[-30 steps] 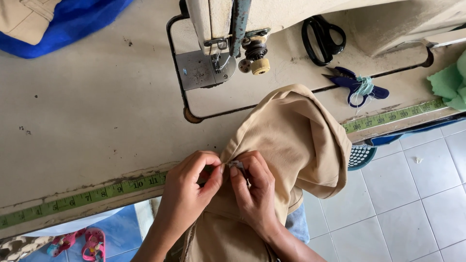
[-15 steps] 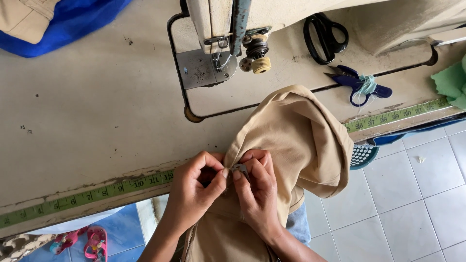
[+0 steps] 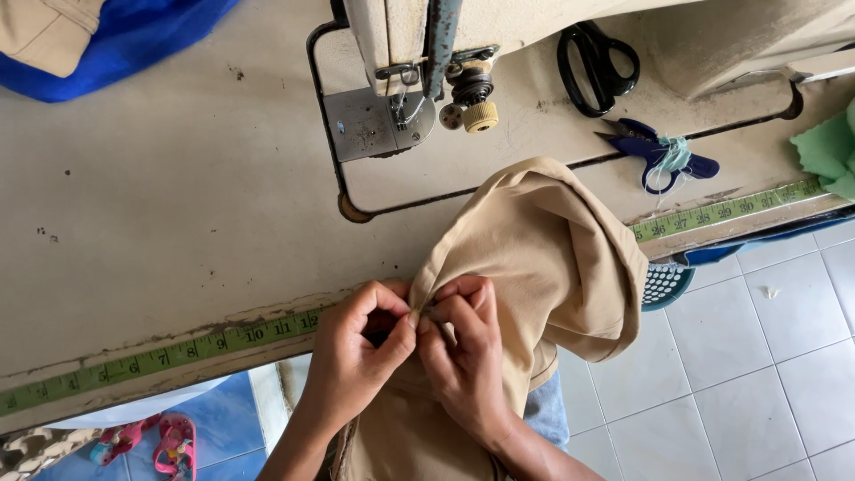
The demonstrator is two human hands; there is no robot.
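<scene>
1. Tan garment (image 3: pixel 543 258) lies bunched at the near edge of the sewing table (image 3: pixel 178 223), partly hanging toward the person's lap.
2. Left hand (image 3: pixel 361 356) and right hand (image 3: pixel 468 356) both pinch one small spot of the cloth between the fingertips; what is under them I cannot tell.
3. Risk, as I judge it: the pinched fold may slip, because the loose cloth hanging over the edge pulls downward.
4. Sewing machine (image 3: pixel 401 89) stands just behind the cloth; its needle area could catch the fabric.
5. Black scissors (image 3: pixel 592 67) and blue thread snips (image 3: pixel 659 156) lie well apart on the right, and a tape measure (image 3: pixel 160 356) runs along the edge.
</scene>
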